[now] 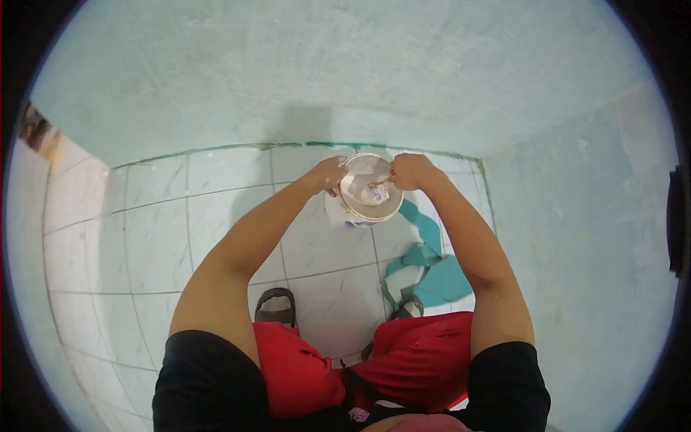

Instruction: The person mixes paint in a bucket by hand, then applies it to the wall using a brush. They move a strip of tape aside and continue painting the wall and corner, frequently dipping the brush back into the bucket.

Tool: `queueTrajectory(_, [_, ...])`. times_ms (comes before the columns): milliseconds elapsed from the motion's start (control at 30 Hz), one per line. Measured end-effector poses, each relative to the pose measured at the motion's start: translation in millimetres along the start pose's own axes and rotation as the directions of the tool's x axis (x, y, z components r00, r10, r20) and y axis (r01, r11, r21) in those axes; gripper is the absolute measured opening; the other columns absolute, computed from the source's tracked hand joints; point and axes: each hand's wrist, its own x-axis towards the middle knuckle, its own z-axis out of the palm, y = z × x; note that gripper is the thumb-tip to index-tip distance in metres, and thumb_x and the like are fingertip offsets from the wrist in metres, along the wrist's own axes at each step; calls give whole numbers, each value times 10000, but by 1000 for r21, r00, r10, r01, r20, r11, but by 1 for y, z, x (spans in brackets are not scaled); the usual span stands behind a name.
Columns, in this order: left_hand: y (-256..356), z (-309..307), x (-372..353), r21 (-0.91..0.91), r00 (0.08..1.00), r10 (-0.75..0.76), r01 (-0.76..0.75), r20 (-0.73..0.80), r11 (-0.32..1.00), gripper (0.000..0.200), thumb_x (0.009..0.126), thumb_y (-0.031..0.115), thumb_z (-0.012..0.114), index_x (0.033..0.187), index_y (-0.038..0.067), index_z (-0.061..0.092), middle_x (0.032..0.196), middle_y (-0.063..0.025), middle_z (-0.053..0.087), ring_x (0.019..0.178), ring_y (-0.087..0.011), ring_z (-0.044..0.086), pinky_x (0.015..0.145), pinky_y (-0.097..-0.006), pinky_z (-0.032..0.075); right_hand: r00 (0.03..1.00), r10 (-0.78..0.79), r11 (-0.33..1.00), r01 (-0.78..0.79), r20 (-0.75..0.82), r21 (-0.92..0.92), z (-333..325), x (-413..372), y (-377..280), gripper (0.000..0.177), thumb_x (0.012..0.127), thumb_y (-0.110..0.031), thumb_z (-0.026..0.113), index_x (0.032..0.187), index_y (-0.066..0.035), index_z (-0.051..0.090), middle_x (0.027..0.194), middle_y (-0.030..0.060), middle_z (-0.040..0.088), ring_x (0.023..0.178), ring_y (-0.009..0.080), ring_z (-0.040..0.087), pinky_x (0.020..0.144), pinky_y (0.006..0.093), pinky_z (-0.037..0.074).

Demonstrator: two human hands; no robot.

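Note:
A white plastic bucket point(353, 209) is tilted a little in front of me, its mouth turned up toward the camera. My left hand point(327, 176) is closed on the left side of its rim. At the opposite side, my right hand point(412, 171) is wrapped round the handle of a paintbrush point(376, 193). The brush head is inside the bucket and coated in white. Pale smears cover the bucket's inner wall, and a blue print shows low on its outside.
A pale green wall point(288, 72) rises ahead, meeting another wall point(576, 216) at the right. Teal strips and sheets point(440, 281) lie on the white tiled floor point(216, 216) by my right foot. My sandalled left foot point(276, 308) stands on the tiles.

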Motion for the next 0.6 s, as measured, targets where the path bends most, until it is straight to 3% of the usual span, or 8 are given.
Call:
queueTrajectory(100, [3, -26, -33, 44, 992, -55, 60, -110, 997, 469, 893, 286, 494, 1299, 67, 411, 922, -120, 601, 682, -179, 603, 551, -326, 553, 998, -27, 999, 29, -50, 30, -67, -6, -23, 366, 753, -364, 590, 865, -26, 679, 934, 166, 656, 883, 306, 631, 736, 405, 505])
queueTrajectory(167, [0, -39, -56, 80, 980, -101, 116, -169, 990, 530, 885, 354, 504, 1314, 62, 398, 908, -104, 592, 648, -163, 579, 553, -317, 546, 991, -82, 994, 89, -105, 60, -68, 9, -18, 431, 753, -425, 588, 875, -22, 679, 941, 172, 655, 890, 312, 628, 742, 412, 502])
queueTrajectory(233, [-13, -56, -71, 169, 992, -60, 78, -107, 982, 613, 871, 430, 520, 1330, 51, 376, 912, -111, 573, 624, -161, 558, 570, -321, 544, 977, -123, 984, 143, -177, 103, -71, 22, -11, 496, 753, -487, 585, 886, -19, 679, 948, 177, 654, 897, 318, 625, 748, 420, 499])
queueTrajectory(367, [-27, -79, -107, 180, 956, -205, 243, -208, 953, 660, 861, 515, 499, 1345, 85, 374, 1006, -152, 564, 687, -204, 584, 590, -344, 534, 960, -104, 948, 174, -260, 265, -51, 24, 17, 600, 744, -577, 586, 887, -2, 681, 927, 176, 659, 883, 336, 622, 756, 429, 491])
queueTrajectory(433, [-12, -95, -120, 214, 937, -296, 333, -186, 918, 660, 865, 530, 482, 1348, 93, 376, 1055, -174, 562, 727, -228, 599, 612, -368, 532, 968, -168, 888, 232, -189, 397, -44, 16, 40, 595, 736, -578, 602, 777, 12, 667, 823, 199, 642, 720, 309, 587, 625, 424, 451])
queueTrajectory(500, [26, -112, -120, 584, 807, -499, 579, -314, 569, 582, 857, 494, 487, 1277, 93, 457, 927, -115, 618, 740, -241, 621, 628, -411, 525, 958, -191, 858, 270, -215, 436, -28, 13, 63, 592, 730, -585, 629, 743, 6, 654, 794, 180, 628, 663, 281, 539, 586, 405, 411])
queueTrajectory(567, [51, -147, -114, 918, 786, -498, 394, -367, -54, 570, 873, 505, 435, 1279, 106, 442, 997, -123, 623, 787, -243, 622, 661, -444, 514, 905, -57, 777, 305, -422, 550, -20, 2, 84, 541, 755, -530, 645, 700, 7, 631, 744, 163, 600, 638, 265, 521, 586, 381, 404])
queueTrajectory(600, [52, -173, -111, 919, 789, -492, 388, -369, -67, 570, 873, 505, 435, 1279, 106, 442, 997, -123, 623, 787, -243, 622, 661, -444, 514, 883, 35, 766, 278, -469, 580, -19, -5, 92, 482, 780, -463, 658, 682, 6, 602, 673, 126, 551, 604, 224, 476, 582, 350, 391])
